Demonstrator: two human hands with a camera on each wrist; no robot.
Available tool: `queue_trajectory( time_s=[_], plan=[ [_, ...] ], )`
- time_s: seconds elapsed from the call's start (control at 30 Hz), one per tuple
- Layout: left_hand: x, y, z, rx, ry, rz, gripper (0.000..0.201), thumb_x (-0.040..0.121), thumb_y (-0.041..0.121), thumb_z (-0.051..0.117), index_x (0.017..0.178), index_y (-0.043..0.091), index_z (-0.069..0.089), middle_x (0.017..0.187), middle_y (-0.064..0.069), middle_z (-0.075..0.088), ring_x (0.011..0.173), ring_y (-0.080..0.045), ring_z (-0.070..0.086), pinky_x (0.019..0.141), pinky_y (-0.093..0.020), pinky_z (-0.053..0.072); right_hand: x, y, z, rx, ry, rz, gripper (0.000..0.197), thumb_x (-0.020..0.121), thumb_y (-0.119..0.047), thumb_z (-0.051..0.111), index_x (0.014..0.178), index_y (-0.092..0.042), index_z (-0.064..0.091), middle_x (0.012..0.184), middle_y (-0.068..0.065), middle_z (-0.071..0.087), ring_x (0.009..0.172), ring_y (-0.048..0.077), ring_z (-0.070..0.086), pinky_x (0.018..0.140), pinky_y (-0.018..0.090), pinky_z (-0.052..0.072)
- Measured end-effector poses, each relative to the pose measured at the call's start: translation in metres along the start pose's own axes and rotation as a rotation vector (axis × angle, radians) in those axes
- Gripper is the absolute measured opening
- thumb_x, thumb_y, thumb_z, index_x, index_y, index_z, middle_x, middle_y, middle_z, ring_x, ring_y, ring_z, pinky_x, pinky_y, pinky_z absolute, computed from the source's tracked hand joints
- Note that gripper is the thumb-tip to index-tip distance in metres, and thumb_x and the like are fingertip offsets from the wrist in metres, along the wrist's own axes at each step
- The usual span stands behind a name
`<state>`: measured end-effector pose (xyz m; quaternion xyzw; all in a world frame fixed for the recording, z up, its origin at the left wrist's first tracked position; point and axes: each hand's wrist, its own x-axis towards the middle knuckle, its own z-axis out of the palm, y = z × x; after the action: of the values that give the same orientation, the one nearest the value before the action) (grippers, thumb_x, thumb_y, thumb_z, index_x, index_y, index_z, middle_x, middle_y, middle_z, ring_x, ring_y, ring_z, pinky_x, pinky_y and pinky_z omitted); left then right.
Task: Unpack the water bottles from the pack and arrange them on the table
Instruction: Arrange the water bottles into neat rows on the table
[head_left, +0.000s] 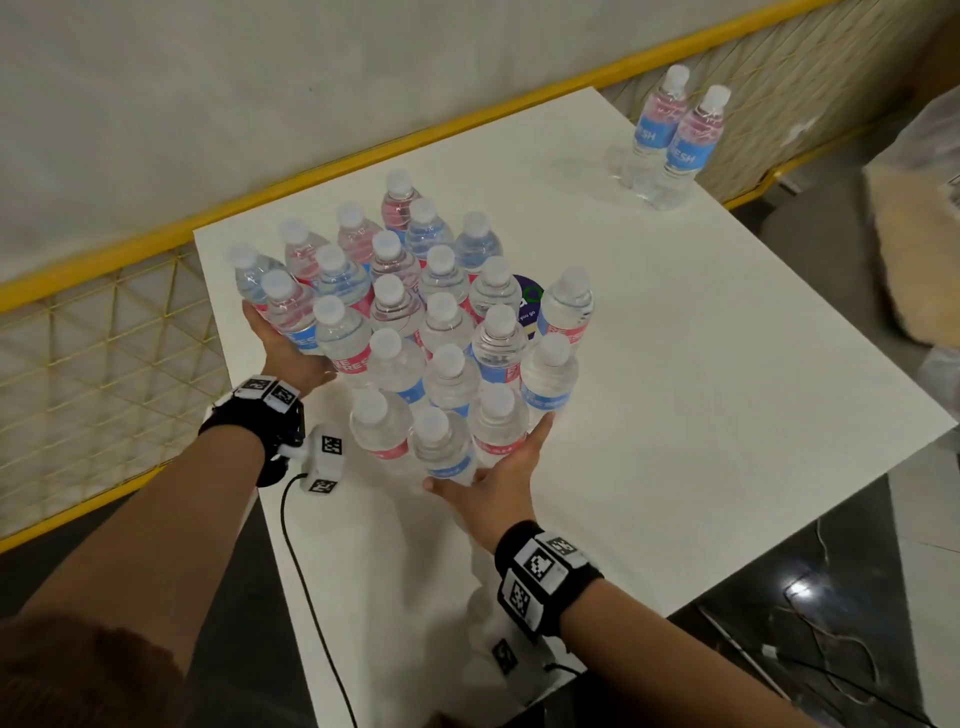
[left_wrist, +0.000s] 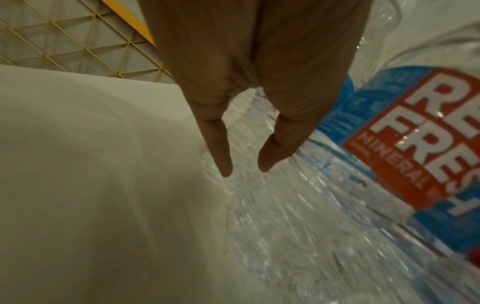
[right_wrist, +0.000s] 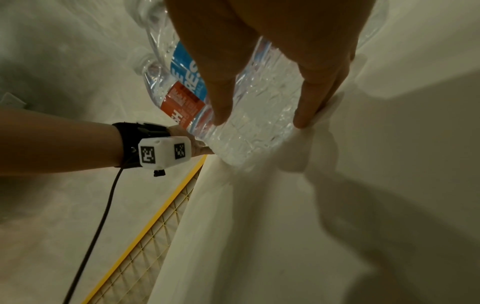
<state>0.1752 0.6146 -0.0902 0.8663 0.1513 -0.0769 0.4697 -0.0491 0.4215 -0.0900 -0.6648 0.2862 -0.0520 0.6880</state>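
Observation:
Several clear water bottles (head_left: 415, 322) with white caps and red-and-blue labels stand packed together in the middle of the white table (head_left: 727, 364). My left hand (head_left: 288, 348) lies flat against the cluster's left side. In the left wrist view its straight fingers (left_wrist: 221, 148) touch the crinkled clear plastic beside a labelled bottle (left_wrist: 415, 133). My right hand (head_left: 498, 478) presses against the nearest bottles, thumb spread to the left. Its straight fingers (right_wrist: 221, 98) rest on a bottle (right_wrist: 246, 123). Neither hand grips anything.
Two more bottles (head_left: 670, 135) stand together at the table's far right corner. A dark blue printed patch (head_left: 527, 306) shows between the bottles. A yellow mesh railing (head_left: 104, 312) runs along the left and far sides. A pale bag (head_left: 924, 208) sits off the right edge.

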Motion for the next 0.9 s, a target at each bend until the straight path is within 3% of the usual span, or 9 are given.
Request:
queue_trajectory(
  time_s=[0.03, 0.1, 0.2, 0.3, 0.37, 0.47, 0.57, 0.73, 0.9],
  plan=[
    [-0.004, 0.002, 0.001, 0.006, -0.022, 0.053, 0.133, 0.059, -0.002, 0.080, 0.146, 0.017, -0.019, 0.148, -0.024, 0.030, 0.131, -0.030, 0.042, 0.116, -0.040, 0.026, -0.003, -0.007, -0.001, -0.001, -0.016, -0.015, 0.151, 0.047, -0.017, 0.091, 0.136, -0.055, -0.024, 0.148, -0.017, 0.018, 0.136, 0.009, 0.034, 0.107, 0.045, 0.041],
    [-0.017, 0.002, 0.007, 0.021, -0.034, 0.117, 0.128, 0.068, -0.005, 0.078, 0.144, 0.008, -0.024, 0.156, -0.014, 0.016, 0.137, -0.015, 0.027, 0.115, -0.022, 0.007, -0.005, -0.010, -0.010, -0.036, -0.090, -0.015, 0.145, 0.046, -0.014, 0.090, 0.130, -0.066, -0.016, 0.144, -0.019, 0.027, 0.132, 0.003, 0.038, 0.106, 0.048, 0.042],
    [-0.057, 0.009, 0.020, -0.214, 0.104, 0.040, 0.101, 0.082, 0.003, 0.063, 0.150, 0.025, -0.009, 0.158, -0.009, 0.005, 0.138, -0.027, 0.030, 0.113, -0.048, 0.027, 0.004, -0.016, -0.040, -0.139, -0.133, 0.013, 0.127, 0.042, -0.014, 0.089, 0.114, -0.075, 0.004, 0.124, -0.034, 0.037, 0.118, -0.002, 0.047, 0.100, 0.046, 0.047],
    [-0.093, 0.018, 0.020, -0.365, 0.320, -0.082, 0.059, 0.086, 0.037, 0.049, 0.140, 0.025, 0.029, 0.137, -0.004, 0.035, 0.119, -0.024, 0.041, 0.099, -0.041, 0.042, 0.013, -0.040, -0.077, -0.321, -0.161, 0.097, 0.132, 0.047, -0.021, 0.089, 0.142, -0.043, 0.001, 0.140, -0.004, 0.029, 0.127, 0.025, 0.043, 0.101, 0.049, 0.044],
    [-0.110, 0.028, 0.022, -0.373, 0.475, -0.128, 0.042, 0.088, 0.031, 0.049, 0.127, 0.018, 0.042, 0.117, -0.004, 0.041, 0.111, -0.023, 0.046, 0.084, -0.036, 0.047, 0.026, -0.057, -0.103, -0.422, -0.197, 0.138, 0.116, 0.064, -0.012, 0.084, 0.148, -0.026, 0.005, 0.144, 0.009, 0.023, 0.113, 0.026, 0.052, 0.097, 0.038, 0.047],
    [-0.135, 0.046, 0.021, -0.352, 0.614, 0.060, 0.054, 0.078, -0.001, 0.053, 0.130, 0.007, 0.039, 0.124, -0.010, 0.037, 0.103, -0.020, 0.046, 0.091, -0.037, 0.046, 0.043, -0.084, -0.127, -0.561, -0.205, 0.058, 0.089, 0.075, -0.013, 0.078, 0.145, -0.020, 0.023, 0.141, 0.012, 0.029, 0.105, 0.025, 0.057, 0.089, 0.029, 0.046],
    [-0.159, 0.083, 0.017, -0.280, 0.634, 0.337, 0.053, 0.071, 0.000, 0.053, 0.124, 0.001, 0.045, 0.119, -0.009, 0.039, 0.107, -0.026, 0.046, 0.094, -0.041, 0.043, 0.050, -0.099, -0.127, -0.588, -0.233, -0.043, 0.087, 0.075, -0.015, 0.077, 0.144, -0.019, 0.024, 0.140, 0.012, 0.031, 0.123, 0.026, 0.047, 0.104, 0.037, 0.042],
    [-0.204, 0.152, 0.045, -0.042, 0.325, 0.723, 0.036, 0.073, 0.008, 0.055, 0.108, 0.006, 0.059, 0.116, -0.015, 0.048, 0.114, -0.027, 0.049, 0.102, -0.035, 0.039, 0.054, -0.105, -0.112, -0.503, -0.272, -0.035, 0.078, 0.083, -0.019, 0.069, 0.146, -0.016, 0.022, 0.140, 0.012, 0.046, 0.130, 0.029, 0.042, 0.102, 0.033, 0.038],
    [-0.219, 0.201, 0.093, 0.206, -0.139, 0.667, 0.040, 0.084, 0.011, 0.059, 0.123, 0.016, 0.056, 0.130, -0.007, 0.045, 0.120, -0.021, 0.046, 0.101, -0.021, 0.032, 0.053, -0.097, -0.103, -0.502, -0.284, 0.016, 0.066, 0.090, -0.023, 0.061, 0.146, -0.017, 0.025, 0.135, 0.012, 0.053, 0.120, 0.030, 0.053, 0.084, 0.023, 0.038]
  ],
)
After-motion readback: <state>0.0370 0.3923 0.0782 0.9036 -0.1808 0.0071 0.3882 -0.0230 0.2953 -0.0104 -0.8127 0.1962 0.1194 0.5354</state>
